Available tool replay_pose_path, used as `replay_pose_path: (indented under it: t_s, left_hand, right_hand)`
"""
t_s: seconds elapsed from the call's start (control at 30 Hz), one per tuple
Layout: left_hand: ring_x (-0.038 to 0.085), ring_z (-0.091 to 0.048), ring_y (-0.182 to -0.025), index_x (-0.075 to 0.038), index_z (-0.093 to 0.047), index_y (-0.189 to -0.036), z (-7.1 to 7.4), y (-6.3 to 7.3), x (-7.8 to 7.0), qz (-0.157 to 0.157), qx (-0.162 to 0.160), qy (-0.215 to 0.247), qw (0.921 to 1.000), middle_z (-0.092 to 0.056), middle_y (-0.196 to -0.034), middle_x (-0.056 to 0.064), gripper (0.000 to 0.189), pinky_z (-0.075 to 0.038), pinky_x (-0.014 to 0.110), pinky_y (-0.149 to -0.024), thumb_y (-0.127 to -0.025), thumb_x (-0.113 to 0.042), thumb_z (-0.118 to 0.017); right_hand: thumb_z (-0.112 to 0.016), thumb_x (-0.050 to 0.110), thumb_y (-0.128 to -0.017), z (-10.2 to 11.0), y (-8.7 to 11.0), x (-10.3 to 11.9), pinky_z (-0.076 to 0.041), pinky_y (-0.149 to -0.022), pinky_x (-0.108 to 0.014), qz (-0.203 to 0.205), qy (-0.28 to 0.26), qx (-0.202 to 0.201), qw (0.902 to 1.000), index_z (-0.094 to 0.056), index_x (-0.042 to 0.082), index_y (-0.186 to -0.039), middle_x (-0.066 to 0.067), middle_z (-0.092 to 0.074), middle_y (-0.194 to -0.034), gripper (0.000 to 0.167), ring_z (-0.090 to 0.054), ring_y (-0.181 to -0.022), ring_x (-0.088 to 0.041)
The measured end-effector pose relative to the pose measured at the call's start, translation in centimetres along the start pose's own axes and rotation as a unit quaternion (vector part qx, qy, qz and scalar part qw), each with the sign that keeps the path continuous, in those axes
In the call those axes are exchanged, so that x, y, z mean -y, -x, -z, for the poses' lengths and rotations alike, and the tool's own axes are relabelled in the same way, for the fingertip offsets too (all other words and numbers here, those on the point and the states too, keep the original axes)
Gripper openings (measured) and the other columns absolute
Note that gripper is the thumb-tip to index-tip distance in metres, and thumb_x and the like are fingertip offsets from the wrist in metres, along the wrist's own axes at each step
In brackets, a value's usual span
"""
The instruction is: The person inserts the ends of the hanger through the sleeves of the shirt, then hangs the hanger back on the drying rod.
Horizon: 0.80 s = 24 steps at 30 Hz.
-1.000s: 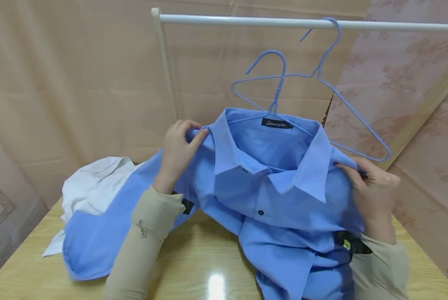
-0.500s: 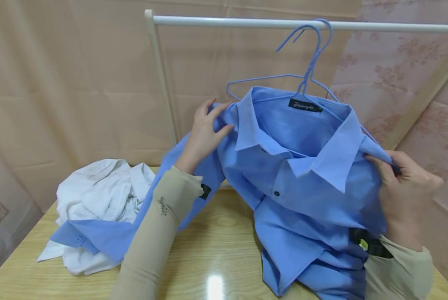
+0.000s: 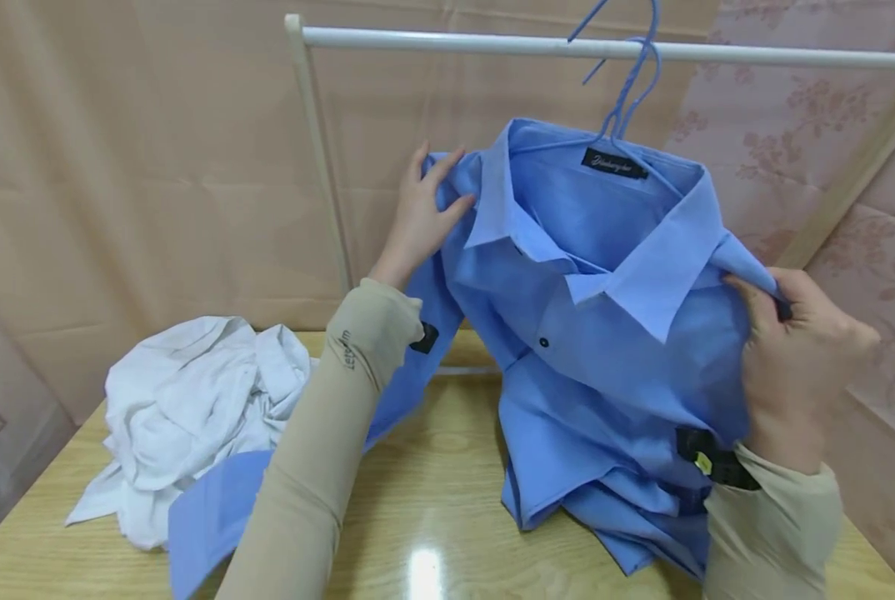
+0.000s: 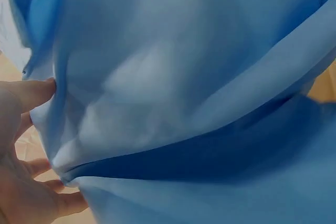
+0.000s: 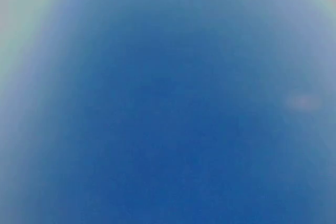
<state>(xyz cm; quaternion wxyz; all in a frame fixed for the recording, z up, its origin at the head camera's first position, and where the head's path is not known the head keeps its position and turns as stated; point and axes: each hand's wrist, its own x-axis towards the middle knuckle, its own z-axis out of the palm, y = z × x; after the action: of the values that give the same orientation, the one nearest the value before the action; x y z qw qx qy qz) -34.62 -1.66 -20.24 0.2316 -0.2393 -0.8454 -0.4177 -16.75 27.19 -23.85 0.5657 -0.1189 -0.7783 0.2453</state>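
A blue collared shirt [image 3: 612, 375] hangs in front of the rack on a blue wire hanger [image 3: 627, 87], whose hook rises past the rail and out of the top of the head view. My right hand [image 3: 803, 358] grips the shirt's shoulder at the right, thumb in front. At the other shoulder, my left hand [image 3: 421, 212] touches the cloth with spread, fairly straight fingers. In the left wrist view, its thumb [image 4: 39, 93] lies against the fabric [image 4: 157, 87], fingertips near the edge. Blurred blue fills the right wrist view, and no hand shows there.
A white rail [image 3: 455, 39] crosses the top of the head view. A second blue hanger [image 3: 652, 77] hangs on it, mostly hidden behind the shirt. Crumpled white cloth [image 3: 192, 400] lies at the left of the wooden table [image 3: 432, 467], with a blue sleeve end [image 3: 218, 508] beside it.
Both hands have moved right and up with the shirt, bringing its hanger's hook from below the rail to above it. My left hand's pinch on the shoulder has loosened, its fingers spreading.
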Motion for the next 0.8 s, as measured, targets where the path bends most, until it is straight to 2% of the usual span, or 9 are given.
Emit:
replay_pose_path:
  t_s: [0.1,0.3,0.57,0.63,0.7,0.8]
  left_hand:
    - [0.021,-0.003,-0.140,-0.029,-0.033,-0.141,0.2,-0.6,0.1,0.009,0.004,0.006,0.9999,-0.002,-0.153,0.006,0.056,-0.017,0.038,-0.111,-0.090,-0.031,-0.056]
    - [0.019,-0.003,-0.140,-0.030,-0.032,-0.141,0.9,-1.4,0.4,0.029,0.010,0.005,0.9995,-0.003,-0.153,0.003,0.055,-0.018,0.040,-0.110,-0.091,-0.032,-0.053]
    - [0.021,-0.004,-0.140,-0.026,-0.033,-0.141,0.9,-1.7,1.8,0.058,0.018,0.003,0.9982,-0.007,-0.152,0.003,0.055,-0.016,0.038,-0.110,-0.090,-0.029,-0.054]
    - [0.022,-0.006,-0.140,-0.024,-0.034,-0.140,0.6,-1.7,2.3,0.065,0.022,-0.004,0.9976,-0.009,-0.152,0.005,0.054,-0.017,0.038,-0.110,-0.090,-0.028,-0.055]
    - [0.023,-0.007,-0.139,-0.024,-0.035,-0.140,0.4,-1.6,2.6,0.075,0.029,-0.008,0.9967,-0.010,-0.152,0.005,0.054,-0.018,0.039,-0.110,-0.090,-0.029,-0.055]
    - [0.025,-0.009,-0.139,-0.023,-0.036,-0.139,0.0,-1.5,3.1,0.085,0.034,-0.016,0.9956,-0.011,-0.152,0.007,0.053,-0.018,0.041,-0.110,-0.089,-0.028,-0.055]
  right_hand:
    - [-0.062,0.046,-0.081,-0.4,-0.4,0.7,-0.027,-0.064,-0.002,-0.002,0.003,0.001,1.0000,-0.072,0.007,-0.092,-0.013,-0.070,-0.088,0.042,-0.032,-0.066,0.032]
    - [-0.061,0.044,-0.083,-1.4,-1.0,1.7,-0.025,-0.060,-0.004,0.009,-0.017,0.007,0.9998,-0.071,0.004,-0.089,-0.014,-0.069,-0.084,0.042,-0.033,-0.063,0.029]
    - [-0.064,0.043,-0.081,-3.2,-0.9,1.4,-0.026,-0.060,-0.005,0.019,-0.020,0.029,0.9992,-0.071,0.005,-0.088,-0.012,-0.069,-0.082,0.039,-0.034,-0.061,0.025]
    - [-0.065,0.041,-0.081,-3.6,-0.7,1.2,-0.026,-0.058,-0.007,0.031,-0.014,0.034,0.9989,-0.071,0.004,-0.087,-0.013,-0.069,-0.081,0.038,-0.046,-0.060,0.014]
    - [-0.065,0.040,-0.081,-4.1,-0.6,0.8,-0.027,-0.056,-0.014,0.046,-0.006,0.036,0.9983,-0.070,0.004,-0.087,-0.014,-0.069,-0.079,0.036,-0.055,-0.060,-0.004]
    - [-0.065,0.036,-0.081,-4.7,-0.5,0.2,-0.029,-0.055,-0.025,0.068,-0.004,0.041,0.9968,-0.069,0.003,-0.086,-0.016,-0.068,-0.078,0.034,-0.060,-0.064,-0.033]
